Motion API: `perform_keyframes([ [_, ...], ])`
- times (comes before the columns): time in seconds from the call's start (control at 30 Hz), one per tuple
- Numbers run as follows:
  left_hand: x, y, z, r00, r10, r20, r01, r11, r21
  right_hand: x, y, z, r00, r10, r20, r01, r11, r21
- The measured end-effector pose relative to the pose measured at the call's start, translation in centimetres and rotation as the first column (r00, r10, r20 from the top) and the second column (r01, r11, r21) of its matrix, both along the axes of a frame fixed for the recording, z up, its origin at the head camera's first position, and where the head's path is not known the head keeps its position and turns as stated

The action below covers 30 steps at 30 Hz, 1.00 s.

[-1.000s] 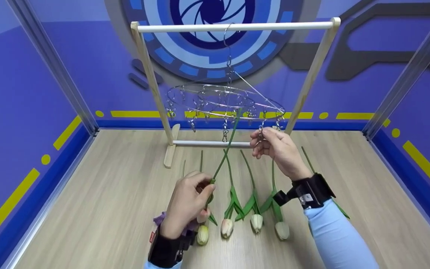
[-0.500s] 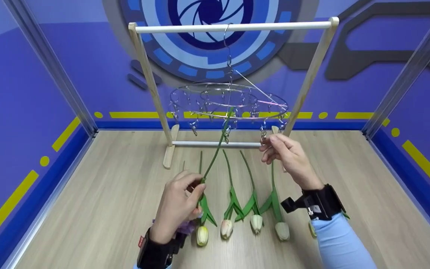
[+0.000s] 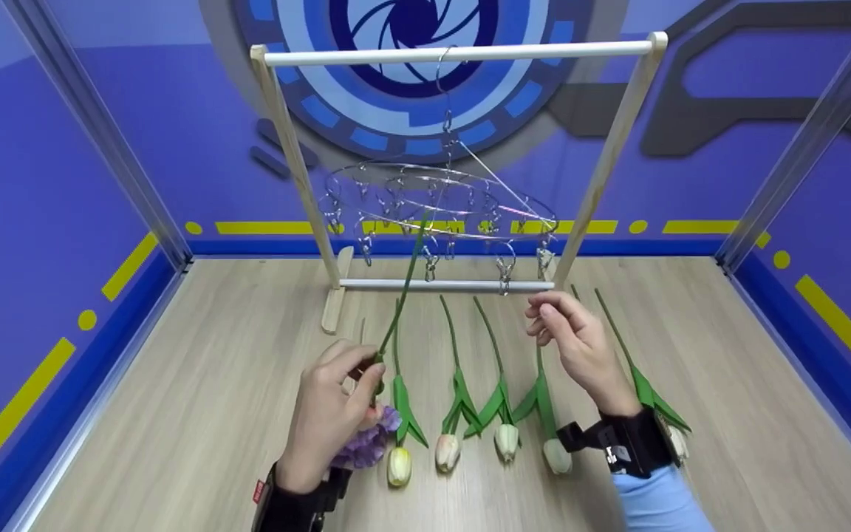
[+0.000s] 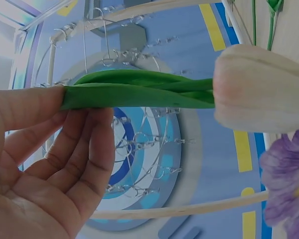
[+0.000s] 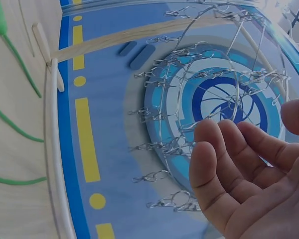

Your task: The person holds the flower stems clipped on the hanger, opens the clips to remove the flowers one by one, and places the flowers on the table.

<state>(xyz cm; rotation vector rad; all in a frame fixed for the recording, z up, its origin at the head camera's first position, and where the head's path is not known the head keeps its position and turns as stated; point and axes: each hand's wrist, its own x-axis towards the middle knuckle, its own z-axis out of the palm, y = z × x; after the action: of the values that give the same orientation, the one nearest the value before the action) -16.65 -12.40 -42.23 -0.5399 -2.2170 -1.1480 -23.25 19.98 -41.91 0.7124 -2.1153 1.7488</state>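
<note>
My left hand point(image 3: 329, 414) pinches an artificial tulip point(image 4: 259, 89) by its green leaves and stem, between thumb and fingertips. The bloom is pale pink-white and points down toward me. Its green stem point(image 3: 409, 277) slants up and overlaps the round metal clip hanger point(image 3: 462, 233) in the head view. My right hand point(image 3: 580, 347) is raised just below the hanger's right side, fingers loosely bent and holding nothing. Small metal clips point(image 3: 504, 273) dangle from the hanger's rings. In the right wrist view, several clips point(image 5: 154, 177) show beyond the fingers.
A wooden stand point(image 3: 289, 125) with a white top bar point(image 3: 544, 50) carries the hanger. Tulips lie in a row on the wooden table point(image 3: 196, 414), among them a yellowish one point(image 3: 399, 467) and a white one point(image 3: 507, 442). A purple flower point(image 3: 366, 445) lies beside my left hand.
My right hand has let go of a clip and moved down and to the right. The left hand has moved left with the tulip. The hanger has swung and shifted slightly.
</note>
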Motion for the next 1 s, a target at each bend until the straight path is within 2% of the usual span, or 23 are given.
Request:
perform_keyframes([
  [0.23, 0.3, -0.5, 0.4, 0.998, 0.01, -0.058, -0.008, 0.999, 0.037, 1.0, -0.6, -1.2, 0.993, -0.097, -0.066, 0.1, 0.995, 0.031],
  [0.43, 0.6, -1.0, 0.5, 0.992, 0.036, -0.119, -0.027, 0.997, 0.072, 1.5, -1.2, -2.1, 0.994, -0.091, -0.055, 0.093, 0.995, 0.042],
  [0.6, 0.5, -1.7, 0.4, 0.992, 0.058, -0.107, -0.05, 0.996, 0.074, 1.5, -1.5, -2.4, 0.995, -0.085, -0.058, 0.088, 0.995, 0.052],
  [1.0, 0.1, -3.1, 0.0, 0.984, 0.159, -0.079, -0.156, 0.987, 0.043, 1.3, -1.8, -2.8, 0.994, -0.082, -0.069, 0.087, 0.994, 0.074],
])
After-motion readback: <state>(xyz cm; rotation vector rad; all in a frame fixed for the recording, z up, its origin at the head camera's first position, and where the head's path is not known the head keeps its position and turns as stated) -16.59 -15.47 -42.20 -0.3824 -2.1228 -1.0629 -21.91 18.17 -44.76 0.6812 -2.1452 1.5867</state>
